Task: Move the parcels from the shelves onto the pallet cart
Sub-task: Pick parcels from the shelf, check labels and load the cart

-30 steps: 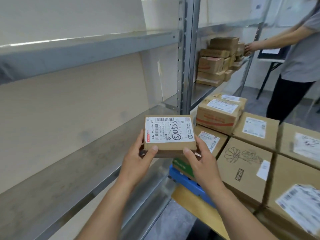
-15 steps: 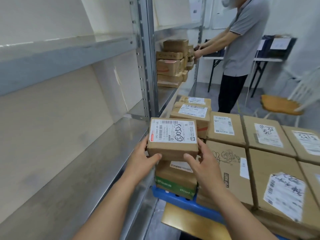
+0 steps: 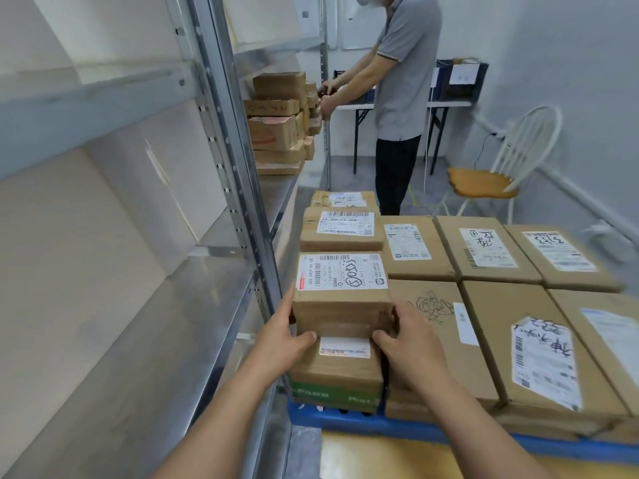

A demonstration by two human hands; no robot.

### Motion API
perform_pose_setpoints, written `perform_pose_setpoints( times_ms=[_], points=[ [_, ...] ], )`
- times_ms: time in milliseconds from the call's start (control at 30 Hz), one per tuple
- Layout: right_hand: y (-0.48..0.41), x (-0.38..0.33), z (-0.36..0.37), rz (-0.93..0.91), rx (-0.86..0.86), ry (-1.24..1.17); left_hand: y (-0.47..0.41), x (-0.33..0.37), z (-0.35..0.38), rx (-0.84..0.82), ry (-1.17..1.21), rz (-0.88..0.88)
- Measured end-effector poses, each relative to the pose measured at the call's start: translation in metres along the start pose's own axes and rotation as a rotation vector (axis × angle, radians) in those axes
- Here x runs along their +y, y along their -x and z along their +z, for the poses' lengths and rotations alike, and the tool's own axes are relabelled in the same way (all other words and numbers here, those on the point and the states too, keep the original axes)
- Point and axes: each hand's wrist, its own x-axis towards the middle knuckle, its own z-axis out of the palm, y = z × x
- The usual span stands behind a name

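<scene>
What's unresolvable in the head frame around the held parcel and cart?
- Head: whether the held parcel rests on the box below; its underside is hidden by its own front face, left hand and right hand.
- Head: pallet cart right end, cut by frame edge.
- Head: label small print, blurred.

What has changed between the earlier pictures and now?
The labelled parcel, gripped by the left hand and right hand, moved from in front of the shelf rightwards and down over the green-banded box on the pallet cart; whether it rests on it yet is unclear. Both hands keep their grip. The other parcels on the cart and the far shelf stack stayed put.
</scene>
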Motion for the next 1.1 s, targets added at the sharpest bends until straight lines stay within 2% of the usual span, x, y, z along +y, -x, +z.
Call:
perform_pose_setpoints(
  times_ms=[133, 400, 1100],
  points=[
    [-0.005, -0.002, 0.000, 0.033, 0.007, 0.129, -0.012, -0.001, 0.001, 0.001, -0.047, -0.003],
    [-0.012, -0.002, 0.001, 0.055, 0.027, 0.164, -0.023, -0.002, 0.002, -0.010, -0.085, -0.002],
    [-0.008, -0.006, -0.004, -0.060, 0.095, 0.293, -0.016, 0.000, 0.004, 0.003, -0.084, -0.052]
  ],
)
